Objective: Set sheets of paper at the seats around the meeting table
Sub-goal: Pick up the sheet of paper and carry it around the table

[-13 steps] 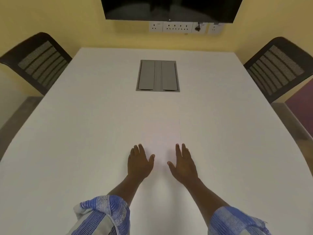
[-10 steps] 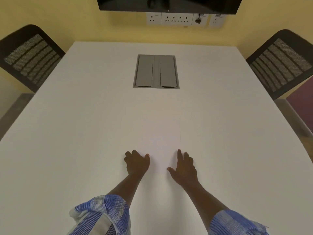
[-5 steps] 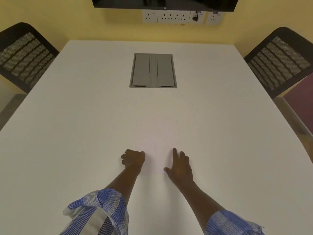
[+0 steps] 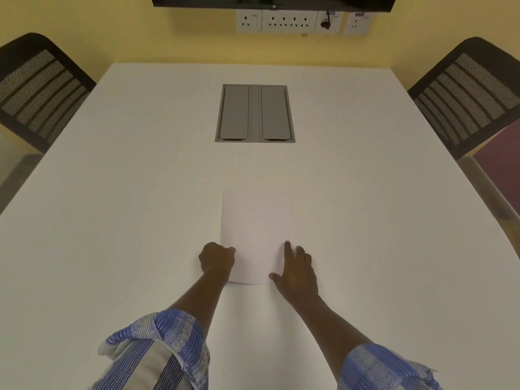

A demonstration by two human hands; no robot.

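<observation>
white table [image 4: 112,220]: left hand [image 4: 216,258] clenched at paper [image 4: 256,235] edge; right hand [image 4: 295,273] flat, fingers spread, touching it.

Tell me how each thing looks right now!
White sheet of paper: flat on the table.
Left hand: curled, grip at the paper's left edge.
Right hand: open, flat by its right edge.
Grey cable box lids: both shut.
Black wall screen: dark.
Two black mesh chairs: empty.
</observation>
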